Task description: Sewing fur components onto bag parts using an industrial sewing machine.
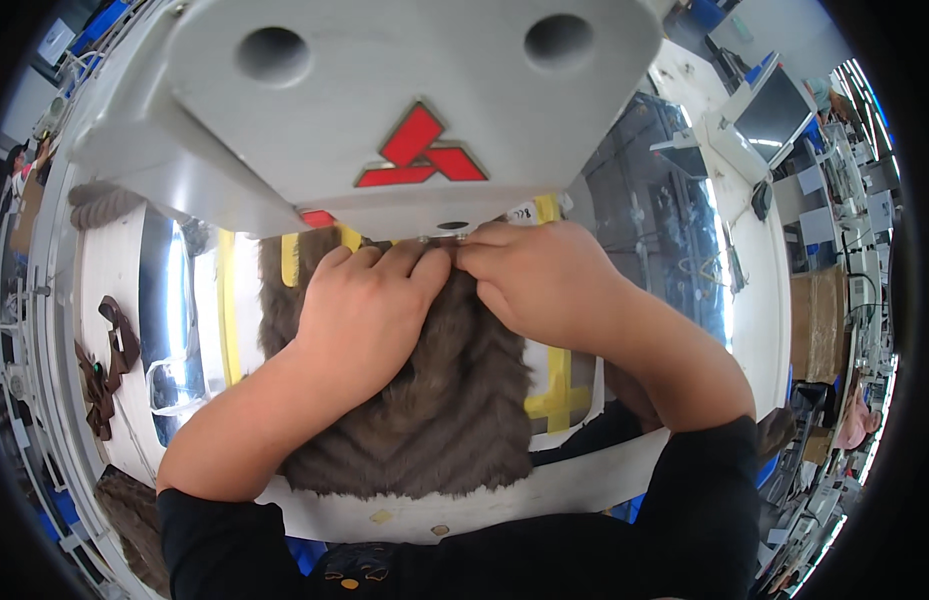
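Beneath the grey head (pixel 419 80) of a sewing machine, both my hands work on a grey-brown fur piece (pixel 404 440) with a chevron pile. My left hand (pixel 369 310) grips it with curled fingers, their tips near the machine's lower edge. Opposite it, my right hand (pixel 539 280) pinches the fur at that edge, fingertips close to those of my left. The stitching point is hidden by fingers and machine. A pale bed plate marked with yellow tape (pixel 549 400) shows around the fur.
Brown strips (pixel 114 340) lie on the white table at left, near a grey furry roll (pixel 104 205). A screen on a stand (pixel 769 110) is at back right, a cardboard box (pixel 816 325) at right. Other people (pixel 856 425) show at both rims.
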`<state>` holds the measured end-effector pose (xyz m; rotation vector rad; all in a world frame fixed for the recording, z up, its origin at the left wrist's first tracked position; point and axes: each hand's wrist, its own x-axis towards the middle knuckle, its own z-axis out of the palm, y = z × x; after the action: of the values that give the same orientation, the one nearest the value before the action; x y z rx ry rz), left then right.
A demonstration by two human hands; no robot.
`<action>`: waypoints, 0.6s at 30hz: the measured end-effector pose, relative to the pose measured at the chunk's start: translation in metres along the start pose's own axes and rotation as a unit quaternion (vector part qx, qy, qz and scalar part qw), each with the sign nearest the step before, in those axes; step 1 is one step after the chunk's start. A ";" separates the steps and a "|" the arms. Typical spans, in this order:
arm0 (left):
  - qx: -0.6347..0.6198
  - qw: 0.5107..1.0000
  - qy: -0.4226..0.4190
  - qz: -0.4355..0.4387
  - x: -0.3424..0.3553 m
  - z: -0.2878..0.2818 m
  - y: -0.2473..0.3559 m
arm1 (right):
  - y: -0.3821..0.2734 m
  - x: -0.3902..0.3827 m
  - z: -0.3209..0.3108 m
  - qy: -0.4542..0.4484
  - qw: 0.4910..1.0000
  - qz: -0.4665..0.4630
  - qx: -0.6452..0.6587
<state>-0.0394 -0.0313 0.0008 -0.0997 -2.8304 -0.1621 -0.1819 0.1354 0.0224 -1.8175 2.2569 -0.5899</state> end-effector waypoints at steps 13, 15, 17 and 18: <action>-0.004 0.999 -0.054 -0.005 0.003 -0.003 0.003 | 0.002 0.004 -0.003 -0.009 0.999 0.001 -0.051; 0.008 1.000 -0.006 0.022 0.003 0.003 0.001 | 0.003 0.003 -0.003 -0.009 0.998 0.002 -0.057; 0.017 0.998 0.042 0.048 0.004 0.005 0.001 | 0.003 0.003 -0.004 -0.014 0.997 -0.006 -0.075; 0.016 0.998 0.037 0.045 0.004 0.005 0.001 | 0.003 0.003 -0.004 -0.012 0.997 -0.003 -0.075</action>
<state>-0.0447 -0.0291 -0.0023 -0.2104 -2.7467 -0.0976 -0.1867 0.1338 0.0251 -1.8897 2.3366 -0.4063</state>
